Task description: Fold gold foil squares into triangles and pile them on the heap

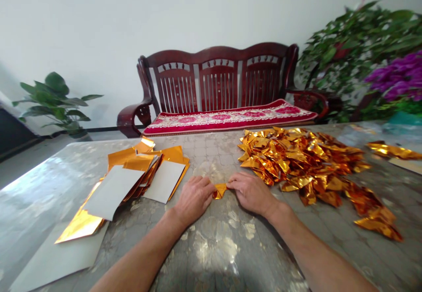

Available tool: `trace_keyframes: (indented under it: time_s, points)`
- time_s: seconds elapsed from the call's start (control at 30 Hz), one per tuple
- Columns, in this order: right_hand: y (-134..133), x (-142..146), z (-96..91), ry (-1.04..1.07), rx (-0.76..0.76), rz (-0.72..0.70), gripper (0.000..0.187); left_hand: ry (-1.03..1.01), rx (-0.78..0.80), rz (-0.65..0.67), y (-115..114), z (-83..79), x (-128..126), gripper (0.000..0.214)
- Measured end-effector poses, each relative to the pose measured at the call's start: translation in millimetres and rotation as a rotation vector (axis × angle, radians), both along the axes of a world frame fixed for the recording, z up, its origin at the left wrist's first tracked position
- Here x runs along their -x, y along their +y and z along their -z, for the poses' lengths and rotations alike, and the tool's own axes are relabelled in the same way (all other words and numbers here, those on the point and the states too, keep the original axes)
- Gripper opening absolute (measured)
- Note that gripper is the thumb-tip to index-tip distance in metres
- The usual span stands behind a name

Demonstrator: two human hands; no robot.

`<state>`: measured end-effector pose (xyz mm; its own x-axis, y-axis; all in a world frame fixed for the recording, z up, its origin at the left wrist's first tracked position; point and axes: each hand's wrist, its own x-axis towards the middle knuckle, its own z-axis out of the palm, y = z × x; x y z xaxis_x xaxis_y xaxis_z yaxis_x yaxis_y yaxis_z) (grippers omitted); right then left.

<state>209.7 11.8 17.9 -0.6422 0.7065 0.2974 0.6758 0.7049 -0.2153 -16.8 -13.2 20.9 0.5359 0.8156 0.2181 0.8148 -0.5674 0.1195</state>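
Between my two hands, low over the table, is a small folded piece of gold foil paper point(220, 191). My left hand point(197, 194) pinches its left end, fingers closed. At the other end my right hand point(249, 191) grips it between thumb and fingers. Left of my hands lies a loose stack of foil sheets point(132, 162), some with their pale backs up, including a grey-white sheet point(165, 180). To the right spreads a large heap of folded gold foil pieces point(293, 151), its near end trailing toward the table's right side.
The patterned, glossy table point(211, 248) fills the foreground. Behind it stands a dark wooden bench point(214, 81) with a red floral cushion point(231, 117). Clear plastic point(362, 131) lies at the far right, near purple flowers point(395, 79). A potted plant point(59, 101) is at left.
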Motion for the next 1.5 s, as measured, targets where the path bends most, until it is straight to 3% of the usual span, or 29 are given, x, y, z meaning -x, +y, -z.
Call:
trace_keyframes:
  time_s: [0.13,0.33,0.47,0.6,0.67,0.77,0.93,1.13,1.5]
  points:
    - [-3.0,5.3,-2.0,0.004,-0.004,0.072,0.020,-0.108,0.061,-0.118,3.1,1.2,-7.2,0.027]
    - [-1.9,17.2,-0.7,-0.016,-0.048,0.215,0.015,-0.221,0.157,-0.283,10.9,3.1,-14.7,0.015]
    - [1.1,18.1,3.2,0.075,0.025,0.265,0.012,-0.210,0.237,-0.321,12.0,-3.4,-15.0,0.027]
    - [3.3,18.8,5.9,0.162,0.108,0.306,0.007,-0.182,0.390,-0.372,12.4,-10.9,-17.1,0.018]
    - [3.8,19.6,7.0,0.187,0.128,0.325,0.014,-0.201,0.412,-0.390,11.6,-10.9,-18.6,0.014]
    - [4.4,19.8,9.0,0.255,0.154,0.324,0.024,-0.305,0.366,-0.377,8.4,-5.4,-20.2,0.009]
    - [2.7,17.9,9.6,0.514,0.254,0.215,0.004,-0.565,0.246,-0.292,1.4,5.6,-19.7,0.013]
    - [-4.0,18.8,1.7,0.757,0.137,0.079,0.007,-0.635,-0.058,-0.143,-4.4,4.7,-15.9,0.014]
    - [-10.8,20.4,-7.9,0.803,0.010,-0.029,0.010,-0.731,-0.092,-0.067,-6.2,6.5,-15.6,0.013]
